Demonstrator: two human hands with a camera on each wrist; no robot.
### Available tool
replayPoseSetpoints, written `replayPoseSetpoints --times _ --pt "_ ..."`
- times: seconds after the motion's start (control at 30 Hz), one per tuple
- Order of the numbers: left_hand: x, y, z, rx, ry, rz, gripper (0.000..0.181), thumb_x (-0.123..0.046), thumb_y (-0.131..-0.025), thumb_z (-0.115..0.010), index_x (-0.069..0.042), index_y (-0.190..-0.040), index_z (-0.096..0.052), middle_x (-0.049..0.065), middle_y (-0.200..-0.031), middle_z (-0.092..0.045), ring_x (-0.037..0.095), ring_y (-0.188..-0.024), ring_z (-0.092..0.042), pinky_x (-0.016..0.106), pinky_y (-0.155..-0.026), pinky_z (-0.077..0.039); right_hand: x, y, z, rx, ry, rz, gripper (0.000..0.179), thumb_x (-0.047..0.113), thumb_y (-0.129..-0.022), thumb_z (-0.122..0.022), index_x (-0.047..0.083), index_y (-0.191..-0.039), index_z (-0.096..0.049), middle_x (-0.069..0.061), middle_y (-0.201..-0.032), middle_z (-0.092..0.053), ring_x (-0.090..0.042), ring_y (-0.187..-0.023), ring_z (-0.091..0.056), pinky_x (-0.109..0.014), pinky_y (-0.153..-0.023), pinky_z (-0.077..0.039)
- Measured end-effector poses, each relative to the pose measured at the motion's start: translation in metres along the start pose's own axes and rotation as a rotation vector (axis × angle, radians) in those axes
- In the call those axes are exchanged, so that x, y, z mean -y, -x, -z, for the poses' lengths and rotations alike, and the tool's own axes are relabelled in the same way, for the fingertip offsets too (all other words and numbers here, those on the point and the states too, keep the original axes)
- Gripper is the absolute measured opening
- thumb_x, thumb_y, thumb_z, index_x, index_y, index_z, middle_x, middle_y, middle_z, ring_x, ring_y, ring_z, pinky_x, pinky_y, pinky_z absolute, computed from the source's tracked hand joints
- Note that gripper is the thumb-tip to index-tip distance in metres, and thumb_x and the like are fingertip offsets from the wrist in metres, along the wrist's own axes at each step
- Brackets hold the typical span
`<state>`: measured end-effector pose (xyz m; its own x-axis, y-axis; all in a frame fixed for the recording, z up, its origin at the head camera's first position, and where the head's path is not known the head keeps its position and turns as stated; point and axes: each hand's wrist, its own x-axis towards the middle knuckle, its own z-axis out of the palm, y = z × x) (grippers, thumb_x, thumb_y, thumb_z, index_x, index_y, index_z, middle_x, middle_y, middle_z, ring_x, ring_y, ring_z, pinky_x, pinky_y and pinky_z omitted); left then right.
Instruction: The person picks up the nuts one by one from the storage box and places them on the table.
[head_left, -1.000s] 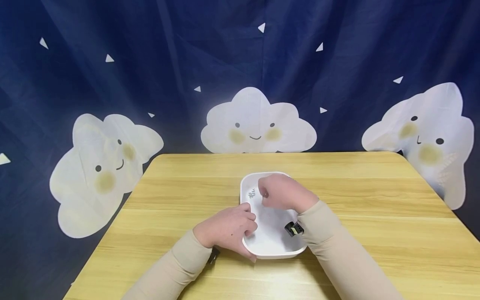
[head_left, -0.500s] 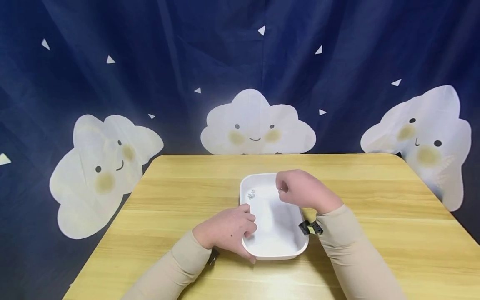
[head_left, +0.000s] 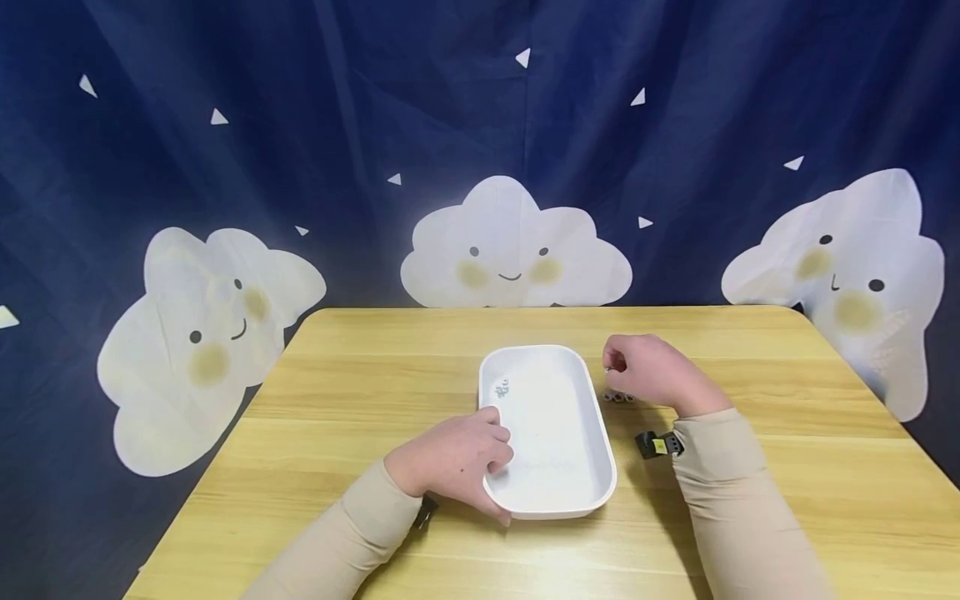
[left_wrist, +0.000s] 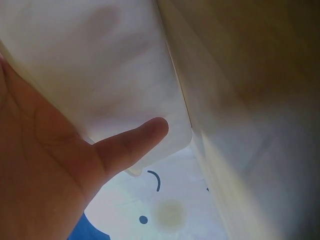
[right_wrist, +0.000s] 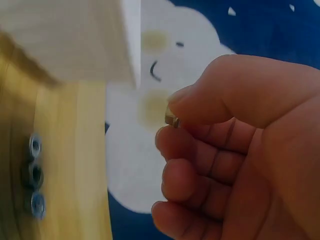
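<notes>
Head view, left to right: the left hand (head_left: 457, 458) has its fingers hooked over the near part of the white tray's (head_left: 551, 450) left rim, thumb against the outer wall, so it's basically clamped on that side. Tray's sitting on the wooden table (head_left: 360, 400), with a little clump of metal nuts (head_left: 502, 388) inside toward its far left corner. Just right of the tray, three loose nuts (head_left: 618, 397) are lined up on the wood. Right hand (head_left: 660, 375) is right by those, thumb and index finger pinching a small nut (right_wrist: 171, 119), partly hidden, other fingers curled in.
</notes>
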<state>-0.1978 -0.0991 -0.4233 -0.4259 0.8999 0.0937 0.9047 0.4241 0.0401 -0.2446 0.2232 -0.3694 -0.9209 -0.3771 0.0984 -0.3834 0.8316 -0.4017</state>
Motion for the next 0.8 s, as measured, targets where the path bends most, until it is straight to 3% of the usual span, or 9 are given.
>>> replayPoseSetpoints --times 0.4,0.8 --pt "0.0 0.001 0.003 0.005 0.006 -0.003 0.066 -0.076 -0.063 -0.078 -0.023 -0.065 -0.039 -0.015 -0.07 -0.034 0.009 -0.078 -0.035 0.017 -0.06 -0.029 -0.036 0.003 -0.006 0.105 -0.001 -0.073 0.004 0.012 -0.082 -0.064 0.012 -0.084 -0.061 0.001 -0.076 -0.056 -0.02 -0.074 -0.053 -0.038 -0.071 -0.042" --pt "0.0 0.0 0.0 -0.008 0.006 -0.005 0.066 -0.077 -0.061 -0.078 -0.023 -0.065 -0.039 -0.015 -0.069 -0.035 0.009 -0.077 -0.035 0.016 -0.058 -0.029 -0.054 0.011 -0.017 0.205 -0.054 -0.144 0.009 0.006 -0.08 -0.062 0.012 -0.086 -0.063 -0.001 -0.085 -0.061 -0.022 -0.081 -0.055 -0.039 -0.074 -0.043"
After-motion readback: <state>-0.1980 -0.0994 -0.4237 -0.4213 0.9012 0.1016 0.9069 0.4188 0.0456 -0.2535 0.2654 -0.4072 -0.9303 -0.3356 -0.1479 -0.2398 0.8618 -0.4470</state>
